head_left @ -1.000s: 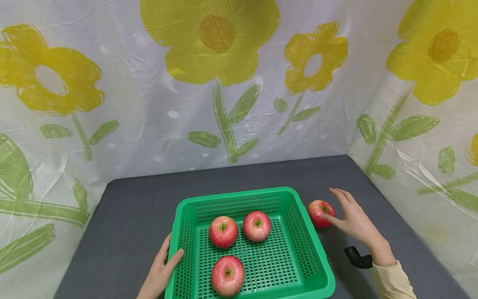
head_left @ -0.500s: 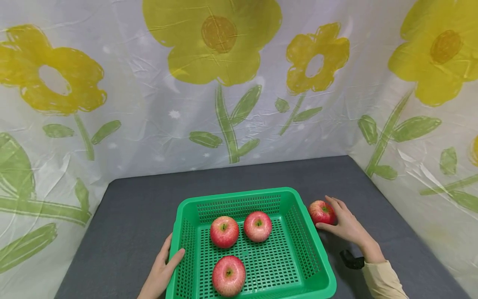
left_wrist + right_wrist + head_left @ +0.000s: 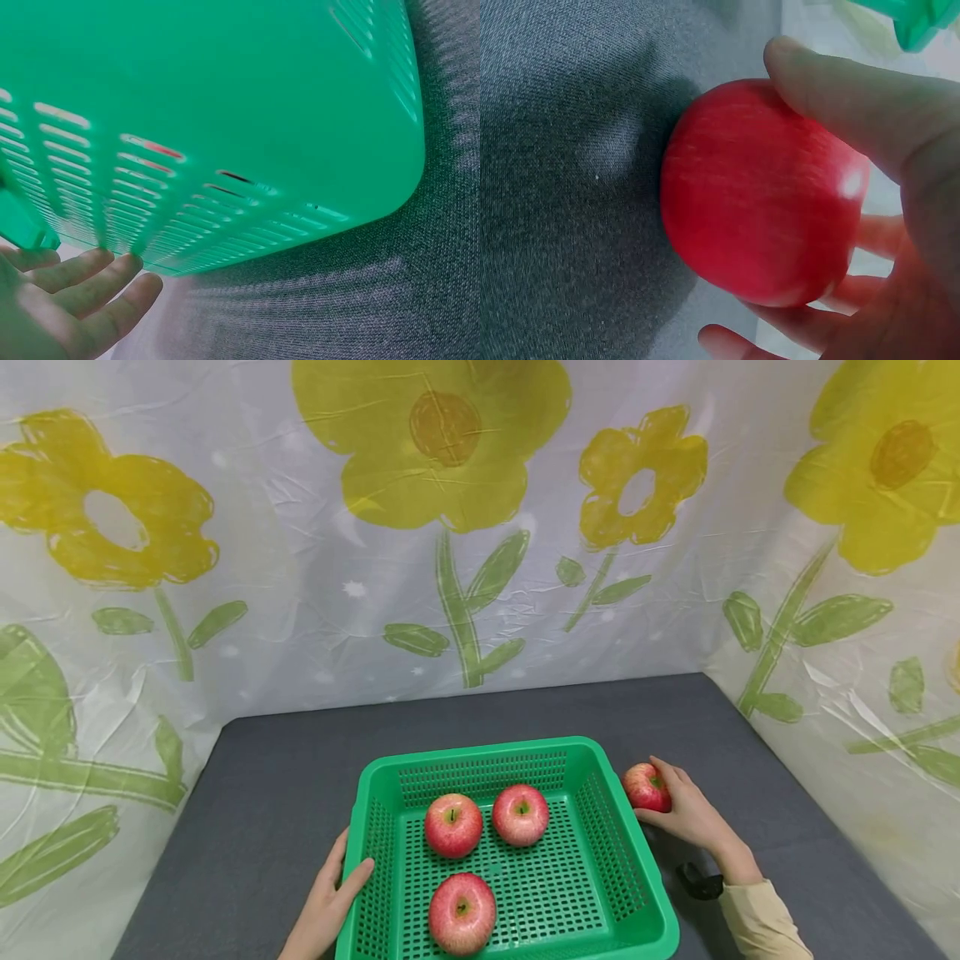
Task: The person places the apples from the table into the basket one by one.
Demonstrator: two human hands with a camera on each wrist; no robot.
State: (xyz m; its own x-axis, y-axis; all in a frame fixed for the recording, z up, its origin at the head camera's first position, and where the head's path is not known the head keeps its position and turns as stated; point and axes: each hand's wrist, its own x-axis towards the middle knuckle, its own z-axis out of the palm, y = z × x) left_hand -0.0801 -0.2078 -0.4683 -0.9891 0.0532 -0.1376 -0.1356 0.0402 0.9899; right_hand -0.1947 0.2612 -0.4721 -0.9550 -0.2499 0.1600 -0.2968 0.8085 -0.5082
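Observation:
Beside the basket's right wall, my right hand [image 3: 693, 814] holds a red apple [image 3: 643, 787], thumb on the near side and fingers round the far side. Seen from the right wrist, that apple [image 3: 761, 195] sits against the grey cloth between thumb and fingers. My left hand [image 3: 326, 897] grips the left rim of a green plastic basket [image 3: 480, 748], its thumb over the rim and its fingers outside. In the left wrist view those fingers [image 3: 112, 292] lie along the slotted outer wall. Inside the basket are three red apples: one [image 3: 453, 825] at back left, another [image 3: 521, 814] at back right, a third [image 3: 462, 913] in front.
A dark grey cloth [image 3: 300, 777] covers the table. White sheeting [image 3: 315, 610] printed with yellow flowers stands along the back and both sides. A black curved piece [image 3: 699, 882] is near my right wrist.
My right hand has moved left and down to the apple outside the basket, and its fingers have closed round it. My left hand has stayed at the basket's rim.

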